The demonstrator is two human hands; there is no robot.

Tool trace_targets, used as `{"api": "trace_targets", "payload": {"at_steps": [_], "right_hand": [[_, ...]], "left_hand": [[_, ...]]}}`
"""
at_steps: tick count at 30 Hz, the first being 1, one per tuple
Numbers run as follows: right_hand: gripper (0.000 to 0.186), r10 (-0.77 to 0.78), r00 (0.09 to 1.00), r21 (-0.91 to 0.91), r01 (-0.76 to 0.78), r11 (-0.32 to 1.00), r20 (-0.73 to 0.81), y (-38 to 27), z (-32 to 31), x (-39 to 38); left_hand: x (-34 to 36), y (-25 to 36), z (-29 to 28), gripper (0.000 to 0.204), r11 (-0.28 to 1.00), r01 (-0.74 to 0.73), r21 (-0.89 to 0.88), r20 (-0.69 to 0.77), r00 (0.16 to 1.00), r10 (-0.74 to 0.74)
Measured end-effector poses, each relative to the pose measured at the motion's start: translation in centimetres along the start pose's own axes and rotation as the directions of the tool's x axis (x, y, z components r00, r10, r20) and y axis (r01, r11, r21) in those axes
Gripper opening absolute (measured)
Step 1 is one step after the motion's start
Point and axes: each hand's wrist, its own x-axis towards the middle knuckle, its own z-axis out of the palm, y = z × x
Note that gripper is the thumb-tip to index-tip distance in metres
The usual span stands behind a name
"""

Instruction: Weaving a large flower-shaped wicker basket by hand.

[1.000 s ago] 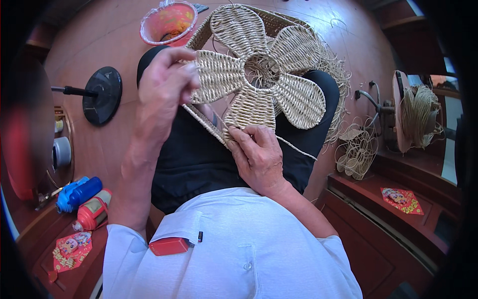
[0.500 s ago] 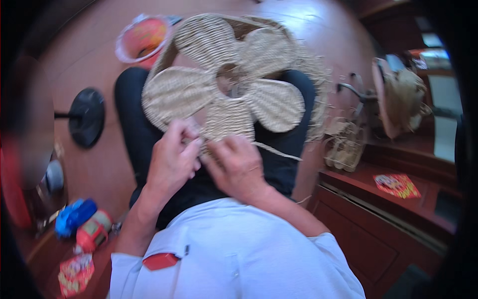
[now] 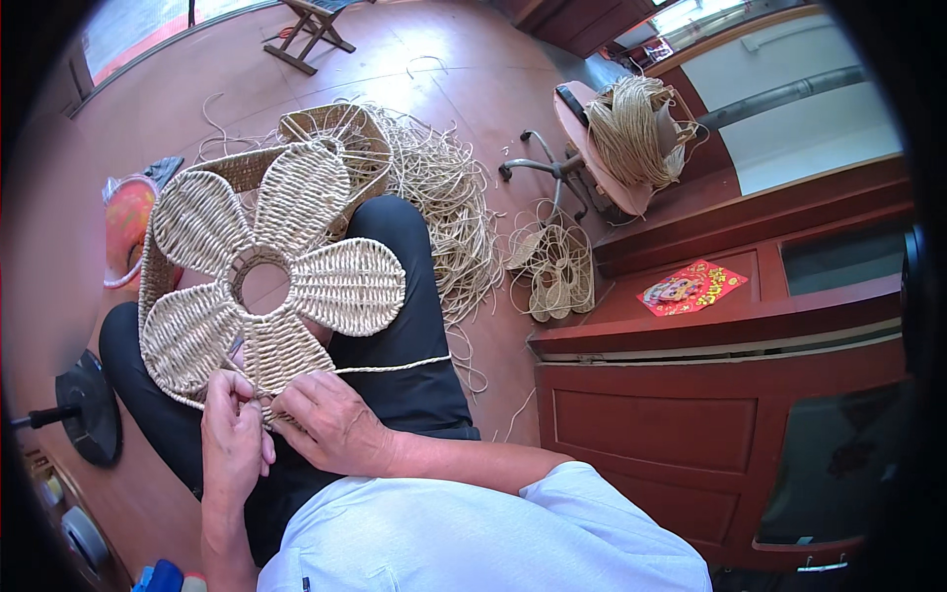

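A flower-shaped woven straw piece [image 3: 321, 286], with broad petals around an open round centre, lies across my lap. It rests on a shallow woven basket [image 3: 150, 266], whose wall shows behind and beside the petals. At the near petal's lower edge, my left hand [image 3: 235, 424] is closed with thumb and fingers pinched together. Beside it, almost touching, my right hand [image 3: 333, 419] bends its fingers down over the same petal's edge and grips there. A twisted straw cord [image 3: 400, 368] runs from near my right hand over my dark trouser leg. My fingers hide the exact spot being worked.
A large heap of loose straw cord [image 3: 444, 207] lies on the floor beyond my right knee. Further right, a swivel chair [image 3: 592, 158] bears a cord bundle [image 3: 641, 128]. Woven pieces [image 3: 554, 271] lie near a dark red cabinet [image 3: 651, 414]. A black round base [image 3: 91, 409] stands left.
The view has swung rightward, so the flower piece and hands appear further left in the picture. Both hands stay together at the near petal's edge.
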Motion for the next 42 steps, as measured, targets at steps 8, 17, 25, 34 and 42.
{"api": "trace_targets", "payload": {"at_steps": [8,17,25,34,42], "right_hand": [[0.016,0.068,0.995,0.008,-0.069,0.998,0.071,0.4,0.7,-0.8],[0.019,0.014,0.998,0.065,-0.019,0.998,0.069,0.2,-0.6,0.1],[0.017,-0.011,0.999,0.045,0.009,0.999,0.044,-0.2,-0.6,-0.8],[0.018,0.035,0.998,0.065,-0.038,0.997,0.042,-0.1,-0.7,0.4],[0.025,0.007,1.000,0.028,-0.007,1.000,0.010,0.0,-0.1,0.3]], "left_hand": [[-0.4,2.4,-2.3,0.012,0.945,0.006,0.327,0.139,0.989,-0.055],[-0.8,2.0,-1.2,0.025,0.865,-0.169,0.472,0.053,0.985,0.163],[-2.3,-3.7,2.4,0.018,0.965,-0.221,0.142,-0.412,0.873,0.261],[-3.7,1.2,-3.4,0.023,0.836,-0.223,-0.501,-0.290,0.954,0.081],[-3.7,-0.4,-11.8,0.011,0.700,-0.326,-0.635,-0.362,0.926,0.102]]}}
